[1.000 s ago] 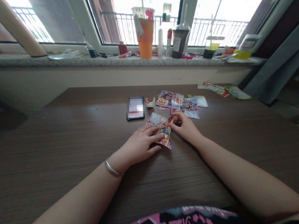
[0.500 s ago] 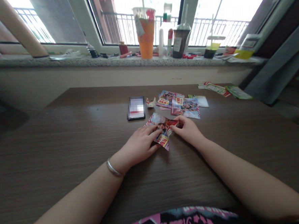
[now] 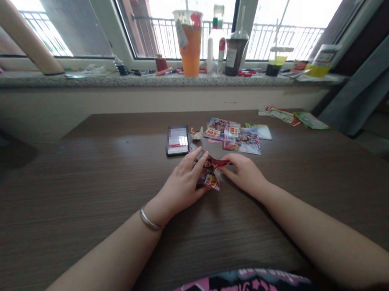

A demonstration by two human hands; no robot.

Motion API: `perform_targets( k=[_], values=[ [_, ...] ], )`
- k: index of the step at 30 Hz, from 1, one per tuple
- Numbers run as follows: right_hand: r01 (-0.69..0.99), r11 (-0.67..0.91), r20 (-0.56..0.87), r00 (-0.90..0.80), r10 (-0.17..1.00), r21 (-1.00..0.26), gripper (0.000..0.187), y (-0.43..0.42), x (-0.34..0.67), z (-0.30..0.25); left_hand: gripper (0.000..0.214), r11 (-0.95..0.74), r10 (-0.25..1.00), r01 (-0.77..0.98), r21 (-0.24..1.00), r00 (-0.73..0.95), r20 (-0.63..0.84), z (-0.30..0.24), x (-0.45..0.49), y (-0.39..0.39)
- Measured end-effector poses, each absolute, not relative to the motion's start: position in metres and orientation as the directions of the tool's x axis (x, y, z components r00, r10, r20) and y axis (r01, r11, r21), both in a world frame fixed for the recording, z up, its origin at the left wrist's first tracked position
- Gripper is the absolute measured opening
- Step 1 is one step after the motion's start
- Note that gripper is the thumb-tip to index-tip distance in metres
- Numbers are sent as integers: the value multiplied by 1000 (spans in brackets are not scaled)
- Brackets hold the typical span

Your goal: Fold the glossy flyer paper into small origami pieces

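Observation:
A colourful printed leaflet (image 3: 208, 173) with yellow price patches lies on the table in front of me, partly folded. My left hand (image 3: 182, 178), with a silver bangle at its wrist, holds it from the left. Its fingers reach over the top edge while the thumb is at the lower edge. On the other side my right hand (image 3: 244, 169) pinches the raised right part of the leaflet between thumb and fingers. Behind the hands stand out a phone (image 3: 177, 141) with a lit screen, a small folded paper piece (image 3: 197, 133) and several similar leaflets (image 3: 242, 138), overlapping.
More green and red paper strips (image 3: 283, 115) lie at the table's far right. Along the granite windowsill (image 3: 88, 81) stand a tall orange drink cup (image 3: 190, 49), a dark drink cup (image 3: 234, 57), bottles and small items. A grey curtain (image 3: 349, 83) hangs at right.
The leaflet's right part has been folded up and over, so less of its face shows. My left fingers have shifted up and away from its middle toward the top edge.

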State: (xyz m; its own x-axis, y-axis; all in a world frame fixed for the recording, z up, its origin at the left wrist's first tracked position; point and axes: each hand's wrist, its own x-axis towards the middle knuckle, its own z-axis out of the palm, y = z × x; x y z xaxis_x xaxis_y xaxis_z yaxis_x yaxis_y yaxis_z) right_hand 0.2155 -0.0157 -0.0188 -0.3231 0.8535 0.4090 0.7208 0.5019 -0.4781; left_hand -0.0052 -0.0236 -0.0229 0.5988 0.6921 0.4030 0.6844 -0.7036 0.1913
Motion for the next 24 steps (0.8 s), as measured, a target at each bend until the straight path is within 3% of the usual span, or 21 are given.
perform_targets(
  k=[8, 24],
  values=[
    [678, 600, 515, -364, 776, -425, 10, -21, 217, -14, 78, -740, 607, 666, 94, 600, 521, -13, -2, -28],
    [562, 481, 401, -269, 876, -673, 11, -23, 214, -13, 106, -771, 595, 633, 76, 671, 443, -11, -3, -30]
  ],
)
